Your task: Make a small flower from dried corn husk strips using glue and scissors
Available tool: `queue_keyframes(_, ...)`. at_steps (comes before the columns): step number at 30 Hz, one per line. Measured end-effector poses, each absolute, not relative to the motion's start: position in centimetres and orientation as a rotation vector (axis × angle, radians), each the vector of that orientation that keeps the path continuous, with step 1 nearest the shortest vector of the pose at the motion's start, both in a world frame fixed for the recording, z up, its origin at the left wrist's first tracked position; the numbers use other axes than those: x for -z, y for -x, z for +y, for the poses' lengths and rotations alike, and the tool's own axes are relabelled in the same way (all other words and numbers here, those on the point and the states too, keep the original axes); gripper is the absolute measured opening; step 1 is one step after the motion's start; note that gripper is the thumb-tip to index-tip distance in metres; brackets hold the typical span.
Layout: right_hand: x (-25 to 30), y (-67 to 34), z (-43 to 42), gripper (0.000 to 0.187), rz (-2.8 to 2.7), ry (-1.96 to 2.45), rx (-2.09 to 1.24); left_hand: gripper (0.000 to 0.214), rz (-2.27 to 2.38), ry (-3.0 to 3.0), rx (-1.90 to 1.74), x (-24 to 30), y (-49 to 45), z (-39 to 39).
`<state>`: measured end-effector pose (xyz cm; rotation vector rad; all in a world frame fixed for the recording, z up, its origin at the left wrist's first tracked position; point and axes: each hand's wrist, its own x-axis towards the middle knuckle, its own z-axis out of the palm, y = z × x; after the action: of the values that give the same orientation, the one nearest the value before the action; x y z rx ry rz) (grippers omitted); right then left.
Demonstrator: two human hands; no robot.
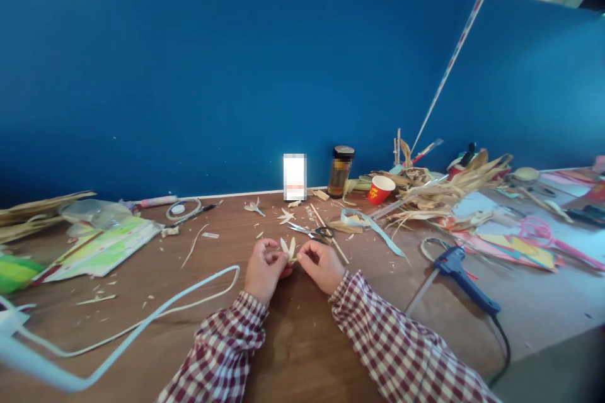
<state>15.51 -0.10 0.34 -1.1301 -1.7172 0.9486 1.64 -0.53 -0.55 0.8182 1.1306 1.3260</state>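
Observation:
Both my hands meet above the brown table, in red-and-white checked sleeves. My left hand and my right hand are closed in a pinch on a small bundle of pale husk petals held between them, the pointed tips standing up. Just beyond the hands lie scissors and a thin wooden stick.
A blue glue gun with a black cord lies at the right. A red paper cup, a dark jar and a heap of dried husks stand behind. A white cable loops at the left beside printed paper. Blue partition behind.

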Motion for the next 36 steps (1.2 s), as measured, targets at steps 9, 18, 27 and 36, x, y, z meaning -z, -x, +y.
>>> queue_keyframes(9, -0.02, -15.74, 0.23, 0.02, -1.718, 1.124, -0.942, 0.026, 1.213, -0.909, -1.189, 0.57, -1.72, -0.59)
queue_keyframes(18, 0.2, -15.87, 0.31, 0.015, -1.835, 1.184, -0.704, 0.027, 1.184, -1.068, -1.105, 1.06, -1.66, -0.72)
queue_keyframes(27, -0.25, -15.81, 0.18, 0.015, -1.779, 1.112, -0.788, 0.027, 1.198, -1.024, -1.139, 1.15, -1.66, -0.54)
queue_keyframes(36, -0.44, -15.66, 0.05, 0.014, -1.721, 1.133, -0.793, 0.028, 1.215, -1.024, -1.17, 0.75, -1.82, -0.75)
